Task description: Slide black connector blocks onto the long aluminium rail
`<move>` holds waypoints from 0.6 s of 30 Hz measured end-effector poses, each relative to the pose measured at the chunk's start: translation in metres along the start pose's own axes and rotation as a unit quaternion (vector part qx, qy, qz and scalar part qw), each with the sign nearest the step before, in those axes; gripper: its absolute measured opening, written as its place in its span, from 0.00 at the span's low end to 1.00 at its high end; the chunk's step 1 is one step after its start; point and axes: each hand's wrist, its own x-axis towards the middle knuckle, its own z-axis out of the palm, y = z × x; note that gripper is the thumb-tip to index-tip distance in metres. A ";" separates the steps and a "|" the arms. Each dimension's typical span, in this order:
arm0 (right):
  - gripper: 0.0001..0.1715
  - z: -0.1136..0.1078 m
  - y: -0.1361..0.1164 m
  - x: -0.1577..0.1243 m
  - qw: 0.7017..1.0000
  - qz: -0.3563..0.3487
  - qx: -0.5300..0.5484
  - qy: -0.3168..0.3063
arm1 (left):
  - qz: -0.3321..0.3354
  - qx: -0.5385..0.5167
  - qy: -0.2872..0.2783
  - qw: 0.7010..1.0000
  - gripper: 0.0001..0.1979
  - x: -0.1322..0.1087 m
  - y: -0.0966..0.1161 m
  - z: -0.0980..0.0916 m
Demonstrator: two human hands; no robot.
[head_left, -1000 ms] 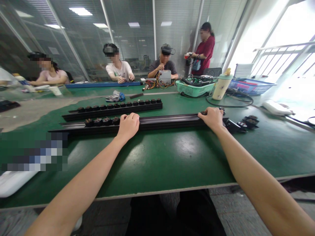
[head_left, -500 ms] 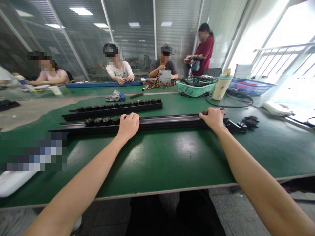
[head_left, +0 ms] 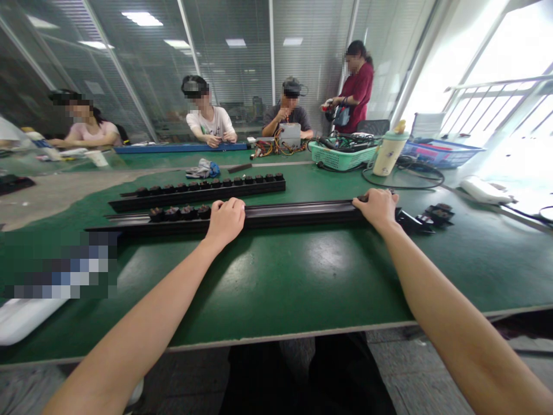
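- Slightly, the right hand [head_left: 380,207] has shifted toward the right of the frame over the past second, a dark piece [head_left: 364,198] travelling with it along the black rail [head_left: 298,212]; the left hand [head_left: 227,220] has kept its place, which suggests one hand steadying while the other draws the piece along.
- Near centre frame, the left hand curls over the rail and grasps it; whether anything lies under the palm is hidden.
- Right of centre, the right hand appears to grip the dark piece near the rail's right end; the piece is mostly covered.
- Across mid-frame runs the rail, long and straight, its smooth channel showing a grey sheen; squat black blocks [head_left: 171,214] sit in it, left of centre.
- Above it, a second rail [head_left: 207,192] bears similar lumpy blocks; angular loose parts [head_left: 439,214] lie at right on the glossy green tabletop [head_left: 302,288].
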 end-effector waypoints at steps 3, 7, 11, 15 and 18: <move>0.24 0.000 0.001 0.000 1.000 0.004 -0.005 0.008 | 0.002 -0.003 0.005 1.000 0.19 0.000 0.000 0.000; 0.24 0.000 0.001 0.000 1.000 0.005 -0.011 0.006 | 0.001 -0.006 0.002 1.000 0.19 0.000 0.000 0.000; 0.25 0.001 0.002 0.001 1.000 0.011 -0.017 0.001 | 0.003 -0.003 -0.004 1.000 0.20 0.000 0.000 0.001; 0.25 0.001 0.003 0.002 1.000 0.020 -0.015 -0.009 | 0.006 0.003 0.002 1.000 0.19 0.000 -0.002 0.002; 0.25 0.001 0.005 0.002 1.000 0.027 -0.015 -0.005 | 0.008 0.006 0.004 1.000 0.19 0.000 -0.002 0.003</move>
